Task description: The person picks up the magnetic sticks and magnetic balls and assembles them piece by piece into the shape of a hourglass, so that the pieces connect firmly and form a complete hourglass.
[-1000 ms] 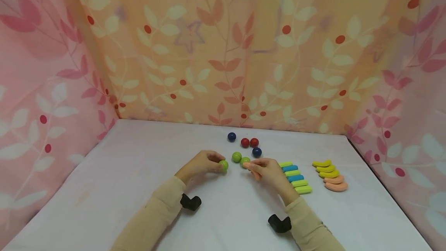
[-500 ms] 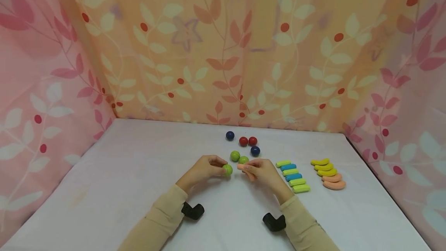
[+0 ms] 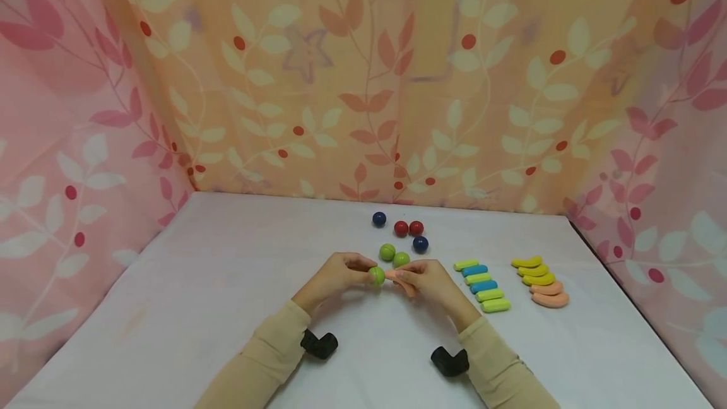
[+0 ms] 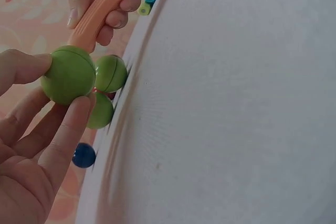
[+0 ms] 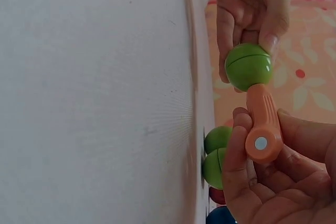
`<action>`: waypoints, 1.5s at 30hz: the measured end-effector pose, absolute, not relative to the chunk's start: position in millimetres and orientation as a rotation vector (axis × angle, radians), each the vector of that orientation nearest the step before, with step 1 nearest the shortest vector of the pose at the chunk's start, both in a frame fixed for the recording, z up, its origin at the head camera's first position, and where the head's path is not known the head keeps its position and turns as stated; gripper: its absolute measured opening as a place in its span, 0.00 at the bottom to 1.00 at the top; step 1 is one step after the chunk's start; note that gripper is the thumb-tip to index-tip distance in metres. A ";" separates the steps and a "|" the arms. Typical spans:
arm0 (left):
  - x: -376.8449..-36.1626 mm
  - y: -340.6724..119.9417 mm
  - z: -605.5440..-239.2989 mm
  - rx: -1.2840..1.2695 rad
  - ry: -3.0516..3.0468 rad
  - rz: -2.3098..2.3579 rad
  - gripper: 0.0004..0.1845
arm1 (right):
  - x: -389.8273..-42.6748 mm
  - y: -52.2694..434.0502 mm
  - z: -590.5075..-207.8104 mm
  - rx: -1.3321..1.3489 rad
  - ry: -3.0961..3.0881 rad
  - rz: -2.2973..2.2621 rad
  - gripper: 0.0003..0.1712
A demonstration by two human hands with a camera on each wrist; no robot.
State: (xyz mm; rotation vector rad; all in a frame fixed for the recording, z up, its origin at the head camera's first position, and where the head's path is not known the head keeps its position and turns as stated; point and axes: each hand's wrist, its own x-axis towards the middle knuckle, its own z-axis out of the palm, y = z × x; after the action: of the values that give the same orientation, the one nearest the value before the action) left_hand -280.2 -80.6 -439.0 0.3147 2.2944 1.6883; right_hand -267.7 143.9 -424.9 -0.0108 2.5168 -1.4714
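My left hand (image 3: 336, 275) pinches a green ball (image 3: 376, 276) (image 4: 69, 74) (image 5: 248, 66) between thumb and fingertips, just above the white table (image 3: 227, 283). My right hand (image 3: 427, 280) grips an orange curved piece (image 3: 393, 276) (image 4: 98, 12) (image 5: 261, 124). The tip of the orange piece touches the green ball. Two more green balls (image 3: 394, 255) (image 4: 105, 87) (image 5: 216, 156) lie on the table just behind the hands.
Behind the green balls lie two red balls (image 3: 408, 228) and two dark blue balls (image 3: 420, 244). A row of green and blue sticks (image 3: 480, 286) and a row of yellow and orange curved pieces (image 3: 538, 281) lie to the right. Patterned cloth walls (image 3: 363, 81) enclose the table.
My two hands have come together. The green ball has moved right and the orange piece left, until the two touch.
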 end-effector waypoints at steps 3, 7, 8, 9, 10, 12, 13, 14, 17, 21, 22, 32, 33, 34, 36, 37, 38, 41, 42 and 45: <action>-280.4 -78.8 -437.8 0.312 2.284 1.696 0.17 | -268.5 145.9 -423.4 -0.009 2.517 -1.469 0.14; -280.6 -79.3 -437.3 0.315 2.292 1.713 0.17 | -270.3 149.3 -423.2 -0.033 2.476 -1.520 0.15; -280.9 -79.6 -437.4 0.323 2.292 1.724 0.17 | -270.5 150.1 -423.3 -0.047 2.455 -1.537 0.15; -280.8 -80.2 -437.2 0.317 2.295 1.727 0.17 | -270.9 150.9 -423.6 -0.057 2.431 -1.554 0.16; -280.9 -80.7 -437.2 0.314 2.291 1.736 0.17 | -270.9 151.6 -423.6 -0.066 2.409 -1.567 0.16; -281.1 -81.9 -437.2 0.310 2.290 1.743 0.17 | -270.6 153.2 -423.4 -0.082 2.365 -1.587 0.17; -281.0 -82.5 -437.1 0.311 2.287 1.749 0.17 | -270.6 154.2 -423.2 -0.085 2.340 -1.597 0.18; -281.0 -83.2 -437.1 0.298 2.290 1.747 0.17 | -270.7 155.1 -422.9 -0.086 2.325 -1.596 0.18; -280.6 -85.4 -436.6 0.254 2.289 1.762 0.16 | -270.6 158.1 -420.4 -0.076 2.302 -1.584 0.20; -280.8 -88.0 -435.7 0.221 2.271 1.799 0.15 | -270.3 161.4 -416.0 -0.079 2.312 -1.559 0.21; -281.0 -88.5 -435.6 0.228 2.268 1.802 0.15 | -270.2 161.9 -415.3 -0.081 2.315 -1.555 0.21; -283.3 -93.0 -435.1 0.278 2.234 1.719 0.16 | -271.4 160.8 -415.4 -0.001 2.301 -1.595 0.18; -283.6 -93.4 -435.1 0.274 2.227 1.710 0.16 | -271.6 161.1 -416.1 -0.003 2.303 -1.590 0.17; -283.8 -93.6 -435.2 0.275 2.217 1.705 0.16 | -271.8 161.3 -416.8 -0.003 2.305 -1.585 0.17; -284.2 -93.6 -436.0 0.277 2.201 1.697 0.15 | -271.6 162.1 -417.8 -0.009 2.302 -1.578 0.17; -283.9 -94.0 -436.4 0.276 2.188 1.698 0.15 | -271.4 162.2 -418.0 -0.024 2.308 -1.560 0.17; -283.6 -94.1 -437.0 0.275 2.176 1.699 0.15 | -271.5 162.5 -418.6 -0.048 2.309 -1.545 0.17; -281.9 -93.6 -437.3 0.301 2.163 1.696 0.14 | -270.6 163.3 -419.2 -0.136 2.299 -1.512 0.18; -280.8 -93.3 -436.6 0.313 2.160 1.691 0.14 | -270.4 163.4 -419.4 -0.165 2.296 -1.499 0.18; -278.9 -90.9 -435.8 0.333 2.192 1.639 0.13 | -270.3 163.0 -420.7 -0.219 2.281 -1.481 0.19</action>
State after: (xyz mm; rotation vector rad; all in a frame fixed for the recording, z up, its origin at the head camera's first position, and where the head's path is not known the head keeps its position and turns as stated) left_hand -278.9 -90.9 -435.8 0.3329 2.1915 1.6391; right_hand -270.3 163.0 -420.7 -0.2185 2.2814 -1.4805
